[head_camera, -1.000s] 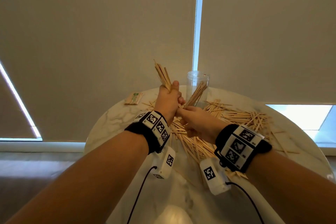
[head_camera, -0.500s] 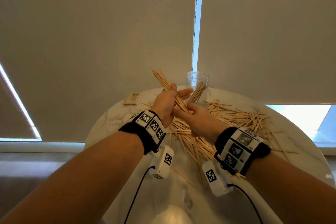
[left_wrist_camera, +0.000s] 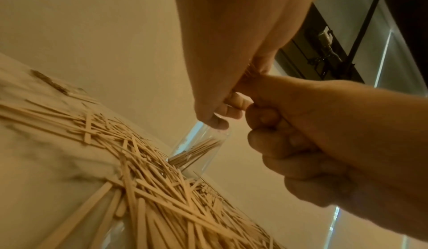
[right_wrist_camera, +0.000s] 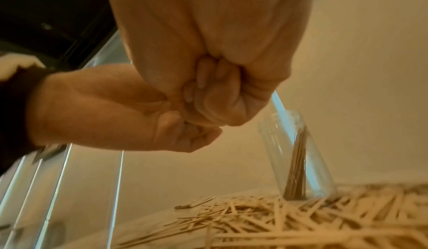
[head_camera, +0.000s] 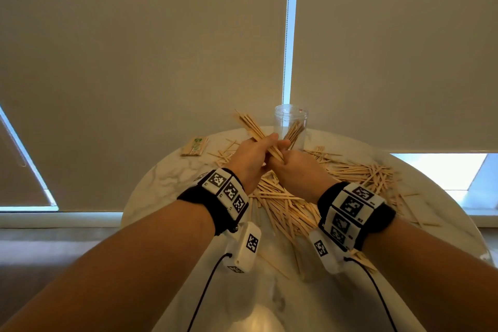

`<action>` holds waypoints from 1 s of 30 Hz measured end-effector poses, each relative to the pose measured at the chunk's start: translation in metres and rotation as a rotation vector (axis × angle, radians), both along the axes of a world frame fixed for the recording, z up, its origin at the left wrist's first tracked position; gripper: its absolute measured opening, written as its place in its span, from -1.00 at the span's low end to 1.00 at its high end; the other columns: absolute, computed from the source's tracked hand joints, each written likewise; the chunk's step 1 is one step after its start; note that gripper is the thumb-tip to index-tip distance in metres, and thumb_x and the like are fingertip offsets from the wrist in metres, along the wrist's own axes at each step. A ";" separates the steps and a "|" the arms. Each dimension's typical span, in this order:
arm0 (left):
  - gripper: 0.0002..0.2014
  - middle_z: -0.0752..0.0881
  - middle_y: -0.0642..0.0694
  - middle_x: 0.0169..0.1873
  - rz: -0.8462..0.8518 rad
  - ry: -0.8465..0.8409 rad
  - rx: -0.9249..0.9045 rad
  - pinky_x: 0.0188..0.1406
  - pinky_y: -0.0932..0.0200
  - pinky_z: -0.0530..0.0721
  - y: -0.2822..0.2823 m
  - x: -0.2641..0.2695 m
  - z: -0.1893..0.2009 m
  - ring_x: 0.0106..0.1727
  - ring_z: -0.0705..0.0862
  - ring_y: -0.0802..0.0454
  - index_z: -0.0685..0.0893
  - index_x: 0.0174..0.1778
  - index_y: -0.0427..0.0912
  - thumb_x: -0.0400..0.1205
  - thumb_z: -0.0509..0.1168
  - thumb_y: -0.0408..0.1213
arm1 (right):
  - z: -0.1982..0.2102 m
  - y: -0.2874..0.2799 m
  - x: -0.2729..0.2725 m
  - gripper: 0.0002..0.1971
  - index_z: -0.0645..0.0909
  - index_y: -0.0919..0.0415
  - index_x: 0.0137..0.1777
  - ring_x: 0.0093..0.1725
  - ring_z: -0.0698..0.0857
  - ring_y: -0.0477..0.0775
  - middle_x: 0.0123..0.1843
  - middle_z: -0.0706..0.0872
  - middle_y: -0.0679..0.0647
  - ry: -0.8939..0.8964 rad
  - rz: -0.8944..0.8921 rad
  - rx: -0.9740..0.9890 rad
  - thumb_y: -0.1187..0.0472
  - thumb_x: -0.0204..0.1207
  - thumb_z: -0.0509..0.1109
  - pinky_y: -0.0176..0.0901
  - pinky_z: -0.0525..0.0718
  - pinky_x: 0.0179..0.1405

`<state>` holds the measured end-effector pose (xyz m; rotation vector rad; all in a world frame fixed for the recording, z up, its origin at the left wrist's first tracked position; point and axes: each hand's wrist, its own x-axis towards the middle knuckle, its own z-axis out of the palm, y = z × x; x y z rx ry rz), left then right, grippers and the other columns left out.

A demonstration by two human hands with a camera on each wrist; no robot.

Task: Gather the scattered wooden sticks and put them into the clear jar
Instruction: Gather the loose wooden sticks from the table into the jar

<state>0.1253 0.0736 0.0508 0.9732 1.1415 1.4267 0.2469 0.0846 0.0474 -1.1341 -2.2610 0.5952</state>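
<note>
My left hand (head_camera: pixel 270 144) grips a bundle of wooden sticks (head_camera: pixel 249 125) that slants up to the left, just in front of the clear jar (head_camera: pixel 291 122). The right hand (head_camera: pixel 280 160) meets it, with curled fingers (right_wrist_camera: pixel 215 97) closed on the bundle's lower end. In the left wrist view the stick ends (left_wrist_camera: pixel 250 71) show between the two hands. The jar (right_wrist_camera: pixel 296 152) stands upright at the table's far edge with several sticks leaning inside. A big pile of loose sticks (head_camera: pixel 285 205) lies on the table under and to the right of both hands.
The round marble table (head_camera: pixel 161 178) stands against closed window blinds. A small paper packet (head_camera: pixel 194 146) lies at the far left of the table. Scattered sticks (head_camera: pixel 372 172) reach toward the right edge. Cables hang from both wrist cameras.
The left hand's fingers opened briefly and have closed round the bundle again. The bundle has tilted from near upright to slanting left. The right hand has moved up to its lower end.
</note>
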 end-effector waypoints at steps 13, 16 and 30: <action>-0.66 0.84 -0.22 -0.09 0.135 0.351 -0.008 -0.05 0.04 0.80 0.009 -0.008 0.028 -0.18 0.81 -0.01 0.76 -0.02 -0.30 0.79 0.12 -0.20 | -0.011 0.012 0.011 -0.59 0.70 0.10 -0.17 -0.41 0.64 -0.03 -0.33 0.72 0.03 -0.172 -0.130 0.015 -0.25 0.59 0.32 -0.17 0.64 -0.37; -0.67 0.83 -0.22 -0.13 0.107 0.573 -0.021 0.06 -0.03 0.78 0.008 0.000 0.022 -0.15 0.79 -0.08 0.78 -0.14 -0.26 0.76 0.17 -0.19 | -0.010 0.019 0.009 -0.74 0.69 0.05 -0.10 -0.31 0.70 0.01 -0.27 0.74 0.03 -0.208 -0.156 -0.040 -0.14 0.56 0.42 -0.09 0.70 -0.24; -0.62 0.56 -0.07 -0.48 0.185 0.810 -0.088 -0.23 0.00 0.57 0.033 -0.016 0.017 -0.36 0.53 -0.06 0.58 -0.43 -0.13 0.62 0.39 0.00 | 0.007 0.037 0.019 -0.47 0.61 -0.03 -0.08 -0.32 0.67 -0.05 -0.30 0.68 -0.09 -0.309 -0.183 0.413 -0.50 0.47 0.21 -0.07 0.74 -0.26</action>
